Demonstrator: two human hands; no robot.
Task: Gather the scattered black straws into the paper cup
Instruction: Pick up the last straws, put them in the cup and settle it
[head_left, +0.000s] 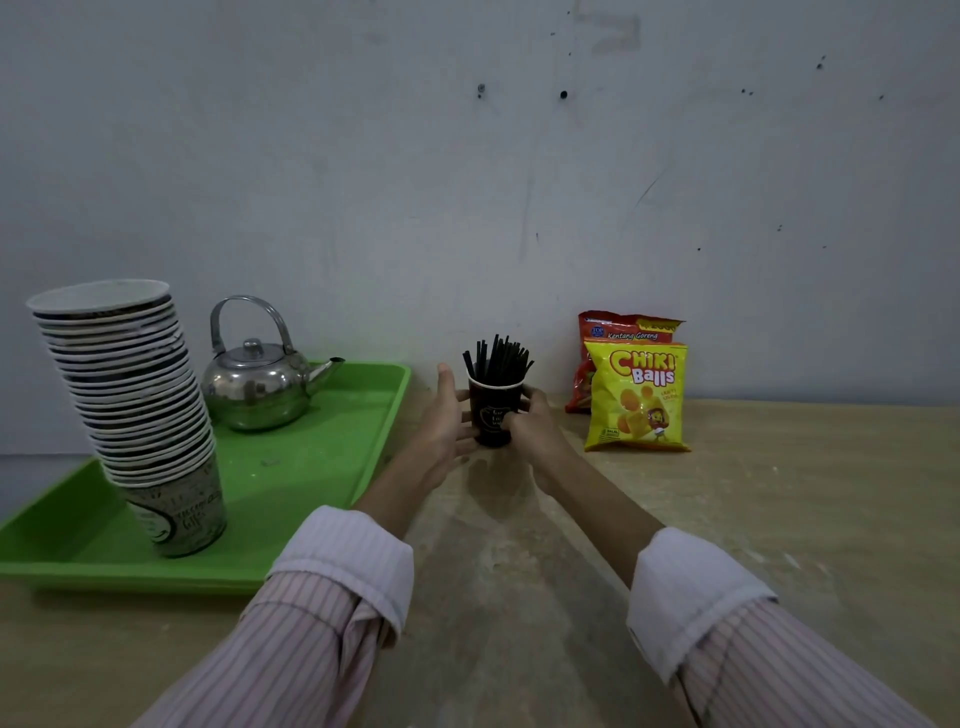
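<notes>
From the head camera we saw the cup (492, 410) standing upright on the table (779, 493), close to the wall (467, 182), with the straws (497, 357) bunched inside it and fanning out above its rim. Our left hand (445, 423) lay against the cup's left side, palm turned toward it and fingers extended, thumb up near the rim; its grip looked released, touching rather than clasping. Our right hand (530, 418) curled round the cup's right side, its fingers wrapped across the front, a grip grasping the cup. Both sleeves (332, 597) were striped and rolled back at the cuff. To the left, a green tray (322, 457) carried a steel kettle (257, 376) at its far end and a tall, leaning stack of cups (135, 395) nearer us. To the right of the cup, two snack bags stood against the wall: a yellow bag (636, 397) in front, and a red bag (623, 330) partly hidden behind it. We saw no straws lying loose on the table.
</notes>
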